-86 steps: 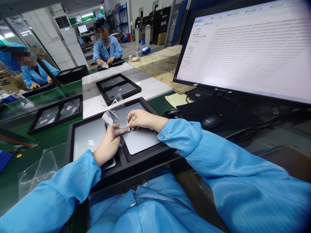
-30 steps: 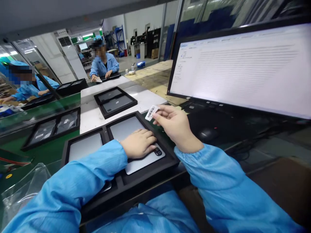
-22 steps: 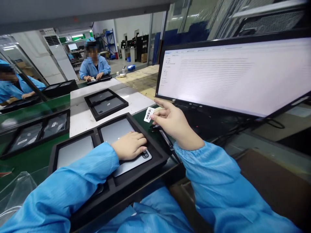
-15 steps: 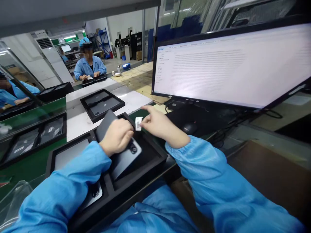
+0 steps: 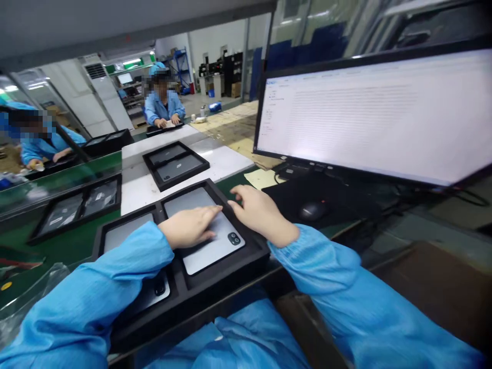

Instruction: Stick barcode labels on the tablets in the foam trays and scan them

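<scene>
A grey tablet (image 5: pixel 209 253) lies back up in the right compartment of a black foam tray (image 5: pixel 226 279), its camera bump toward the near right corner. My left hand (image 5: pixel 190 226) rests flat on the back of this tablet, fingers stretched out. Over the tray's right rim is my right hand (image 5: pixel 263 212), thumb and forefinger apart, with nothing visible between them. A second grey tablet (image 5: pixel 128 230) fills the left compartment, partly hidden under my left sleeve. No small white label shows now.
Another black tray (image 5: pixel 177 174) with tablets stands on a white board; one more tray (image 5: pixel 79 207) with wrapped tablets lies on the green bench. A monitor (image 5: pixel 346 118) and a mouse (image 5: pixel 313 210) are at right. Two co-workers (image 5: pixel 163 105) sit beyond.
The tilted tablet now lies down in the right compartment, and my left hand has gone from gripping it to lying flat. The white label in my right fingers is out of sight.
</scene>
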Demonstrator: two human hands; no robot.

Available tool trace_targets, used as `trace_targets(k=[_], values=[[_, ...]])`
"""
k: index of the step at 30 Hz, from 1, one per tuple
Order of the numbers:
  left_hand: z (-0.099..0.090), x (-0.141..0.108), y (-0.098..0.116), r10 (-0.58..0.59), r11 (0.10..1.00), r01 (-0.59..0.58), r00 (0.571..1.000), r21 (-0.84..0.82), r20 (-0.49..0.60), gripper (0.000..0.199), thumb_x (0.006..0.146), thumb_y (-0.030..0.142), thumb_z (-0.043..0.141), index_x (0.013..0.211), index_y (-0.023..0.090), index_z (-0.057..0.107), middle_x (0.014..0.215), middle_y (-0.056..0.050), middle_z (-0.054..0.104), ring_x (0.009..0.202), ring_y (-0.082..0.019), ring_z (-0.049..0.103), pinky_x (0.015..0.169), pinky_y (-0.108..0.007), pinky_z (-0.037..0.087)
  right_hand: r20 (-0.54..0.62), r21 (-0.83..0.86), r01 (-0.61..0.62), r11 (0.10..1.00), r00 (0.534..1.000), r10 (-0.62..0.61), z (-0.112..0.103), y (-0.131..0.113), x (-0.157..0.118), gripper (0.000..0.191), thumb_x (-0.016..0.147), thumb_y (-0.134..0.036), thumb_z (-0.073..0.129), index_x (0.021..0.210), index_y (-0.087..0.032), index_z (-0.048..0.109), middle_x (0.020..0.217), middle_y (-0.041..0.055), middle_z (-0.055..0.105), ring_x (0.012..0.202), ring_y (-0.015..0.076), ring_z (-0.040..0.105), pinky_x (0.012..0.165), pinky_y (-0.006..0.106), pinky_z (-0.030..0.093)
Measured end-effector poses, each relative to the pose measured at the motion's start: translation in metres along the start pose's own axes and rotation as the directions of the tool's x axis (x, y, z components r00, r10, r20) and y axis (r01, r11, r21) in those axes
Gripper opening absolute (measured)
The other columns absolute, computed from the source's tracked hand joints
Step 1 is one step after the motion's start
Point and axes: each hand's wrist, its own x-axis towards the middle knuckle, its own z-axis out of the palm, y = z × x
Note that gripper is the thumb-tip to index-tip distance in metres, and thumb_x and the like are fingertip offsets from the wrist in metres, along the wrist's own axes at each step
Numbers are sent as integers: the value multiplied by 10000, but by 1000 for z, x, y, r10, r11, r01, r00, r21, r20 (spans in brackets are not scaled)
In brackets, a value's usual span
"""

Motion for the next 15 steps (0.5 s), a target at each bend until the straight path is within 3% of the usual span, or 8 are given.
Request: trace_targets(k=[2,4,6,8,10,11,13,15], values=[[3,-38,-2,-132,991,133,989,-18,60,632,977,433,497,1496,93,379,1516,-218,476,1372,-305,512,1128,-430,437,143,-18,-65,998,987,67,0,12,-5,368,928,-353,655,1211,-119,683,1182,184,702,1071,318,658,931,392,476],[3,-91,-5,-295,955,294,955,-34,-24,660,944,410,525,1517,120,372,1549,-198,448,1416,-310,473,1176,-447,394,320,53,-126,991,942,103,1,20,-8,428,878,-444,712,1170,-132,720,1190,178,718,1089,342,665,932,394,489],[4,-149,-6,-502,864,500,844,-63,-188,690,869,440,573,1463,111,449,1579,-211,397,1476,-357,377,1233,-506,299,463,173,-199,965,881,98,2,22,-9,387,818,-451,763,1073,-159,759,1127,144,752,1038,332,691,890,371,513],[7,-200,-1,-768,637,741,585,-213,-262,870,731,522,645,1431,43,452,1589,-272,339,1495,-425,305,1240,-551,262,533,235,-267,935,839,106,2,19,-7,279,784,-375,782,971,-169,772,1040,118,775,960,309,713,840,351,529],[11,-236,11,-962,269,858,265,-438,-70,1030,631,630,645,1428,18,421,1529,-298,420,1426,-449,416,1185,-543,367,535,248,-320,914,832,146,-1,12,-6,177,763,-274,768,896,-157,763,974,111,781,898,291,720,811,346,537],[12,-247,18,-984,102,854,163,-510,76,1042,615,690,615,1410,40,442,1476,-276,499,1362,-436,502,1138,-514,435,524,267,-341,901,836,160,-4,8,-7,139,745,-227,761,863,-153,755,944,107,781,875,282,722,803,342,541],[12,-258,33,-960,-54,826,112,-561,258,943,612,781,534,1281,117,564,1337,-200,641,1226,-398,623,1058,-461,511,521,367,-397,841,837,168,-12,-2,-14,110,709,-161,748,818,-154,737,903,95,781,846,265,725,782,330,557],[10,-261,39,-958,-21,835,141,-550,250,777,595,794,490,1039,180,662,1194,-155,716,1135,-396,664,1013,-459,529,577,520,-529,671,797,181,-20,-11,-26,166,697,-154,752,862,-162,727,910,87,783,833,259,735,756,337,583]])
